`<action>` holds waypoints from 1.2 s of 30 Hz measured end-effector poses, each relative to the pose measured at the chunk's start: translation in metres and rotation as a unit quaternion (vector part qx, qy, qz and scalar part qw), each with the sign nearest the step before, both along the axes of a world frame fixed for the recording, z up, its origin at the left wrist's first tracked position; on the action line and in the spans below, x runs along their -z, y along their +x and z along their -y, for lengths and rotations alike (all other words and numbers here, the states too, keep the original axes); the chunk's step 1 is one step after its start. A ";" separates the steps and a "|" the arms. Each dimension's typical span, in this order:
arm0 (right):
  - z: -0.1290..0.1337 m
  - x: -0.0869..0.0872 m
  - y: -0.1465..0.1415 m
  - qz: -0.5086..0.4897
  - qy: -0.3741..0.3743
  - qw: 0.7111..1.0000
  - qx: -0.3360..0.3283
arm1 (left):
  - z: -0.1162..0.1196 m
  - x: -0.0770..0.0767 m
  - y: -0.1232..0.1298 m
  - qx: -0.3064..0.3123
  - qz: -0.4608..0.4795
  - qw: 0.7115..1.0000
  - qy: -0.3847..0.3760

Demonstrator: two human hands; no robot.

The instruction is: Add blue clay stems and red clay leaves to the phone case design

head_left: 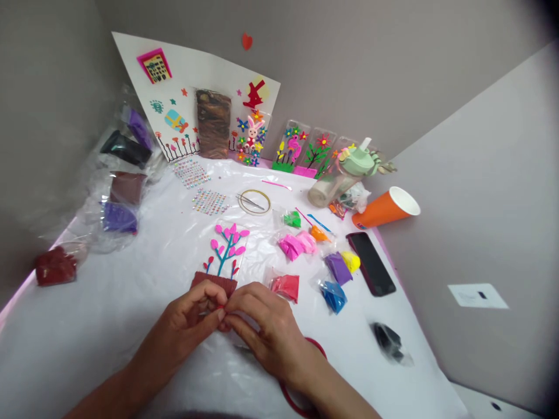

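Observation:
My left hand (188,317) and my right hand (268,317) meet at the fingertips, both pinched closed. A tiny bit of red clay (221,308) shows between them, mostly hidden by the fingers. Just beyond lies a clear phone case (243,244) decorated with a clay plant (226,251), which has a blue-green stem and pink leaves. Small red-leaved sprigs flank the stem, and a brown clay base (213,281) covers the lower part, partly behind my fingers. An opened packet of red clay (286,287) sits to the right of my right hand.
Several clay packets (338,267) lie on the right, near a phone (372,263), an orange cup (386,208) and a bottle (343,174). A bangle (254,201) and gem sheets (210,202) lie farther back. Bagged clay (126,186) is at left; a decorated board (183,75) stands behind.

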State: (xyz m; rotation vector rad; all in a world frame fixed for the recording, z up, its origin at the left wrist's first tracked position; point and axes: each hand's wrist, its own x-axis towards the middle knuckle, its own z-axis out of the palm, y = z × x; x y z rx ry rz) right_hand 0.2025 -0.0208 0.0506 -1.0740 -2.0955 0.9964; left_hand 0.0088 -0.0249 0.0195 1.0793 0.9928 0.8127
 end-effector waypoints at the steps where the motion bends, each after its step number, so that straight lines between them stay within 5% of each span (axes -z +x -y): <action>1: 0.000 0.000 0.000 0.007 -0.002 1.000 -0.004 | 0.000 0.001 -0.001 0.006 -0.010 1.000 0.008; 5: 0.001 -0.005 -0.001 0.009 -0.022 1.000 -0.009 | -0.001 0.003 -0.003 0.035 -0.048 0.998 0.023; 7: 0.002 -0.010 0.001 -0.077 -0.119 0.990 -0.013 | -0.002 0.002 -0.004 0.029 -0.051 0.998 0.014; 10: 0.002 -0.017 0.007 -0.291 -0.358 0.885 -0.059 | -0.006 0.000 -0.007 -0.017 -0.040 0.999 -0.004; 12: 0.001 -0.016 0.011 -0.367 -0.435 0.820 -0.061 | -0.008 0.000 -0.011 -0.047 -0.040 0.998 -0.015; 13: 0.000 -0.014 0.012 -0.378 -0.440 0.814 -0.045 | -0.009 0.001 -0.012 -0.058 -0.046 0.997 -0.018; 17: -0.007 -0.002 0.012 -0.383 -0.400 0.832 0.036 | -0.008 0.005 -0.017 -0.084 -0.068 0.993 -0.041; 24: -0.017 0.003 0.009 -0.389 -0.385 0.822 0.158 | -0.007 0.004 -0.020 -0.189 -0.052 0.977 -0.087; 31: -0.020 0.006 0.008 -0.347 -0.370 0.842 0.186 | -0.011 -0.006 -0.018 -0.249 -0.002 0.966 -0.074; 36: -0.026 -0.007 0.007 -0.309 -0.374 0.860 0.161 | -0.011 -0.004 -0.020 -0.270 0.039 0.960 -0.070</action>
